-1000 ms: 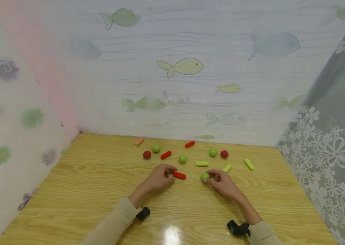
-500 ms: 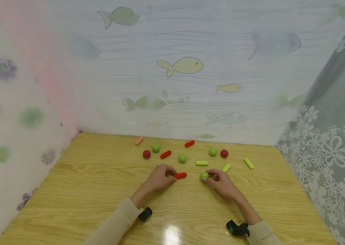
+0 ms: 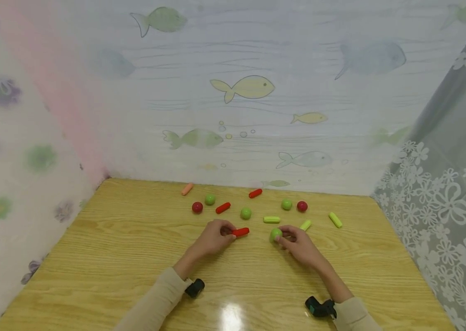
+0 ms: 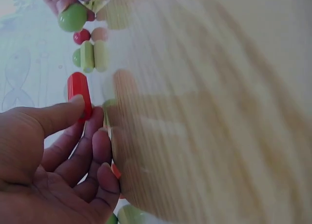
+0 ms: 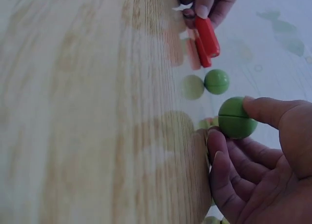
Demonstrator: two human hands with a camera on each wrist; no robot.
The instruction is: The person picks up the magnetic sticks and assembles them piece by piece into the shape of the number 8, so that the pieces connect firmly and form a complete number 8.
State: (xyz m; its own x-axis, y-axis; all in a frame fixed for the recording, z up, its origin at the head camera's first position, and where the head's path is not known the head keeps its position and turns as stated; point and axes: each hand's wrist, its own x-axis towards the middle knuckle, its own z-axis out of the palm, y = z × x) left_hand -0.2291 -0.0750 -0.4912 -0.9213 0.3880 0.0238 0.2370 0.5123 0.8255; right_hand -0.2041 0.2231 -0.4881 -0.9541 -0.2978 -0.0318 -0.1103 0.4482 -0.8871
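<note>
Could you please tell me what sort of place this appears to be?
Probably an indoor corner screened off for tabletop work: a wooden table, a fish-patterned sheet behind it, and a flowered sheet at right.

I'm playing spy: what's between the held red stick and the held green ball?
Only bare table, as the head view shows. The left hand holds the red stick, the right hand the green ball.
</note>
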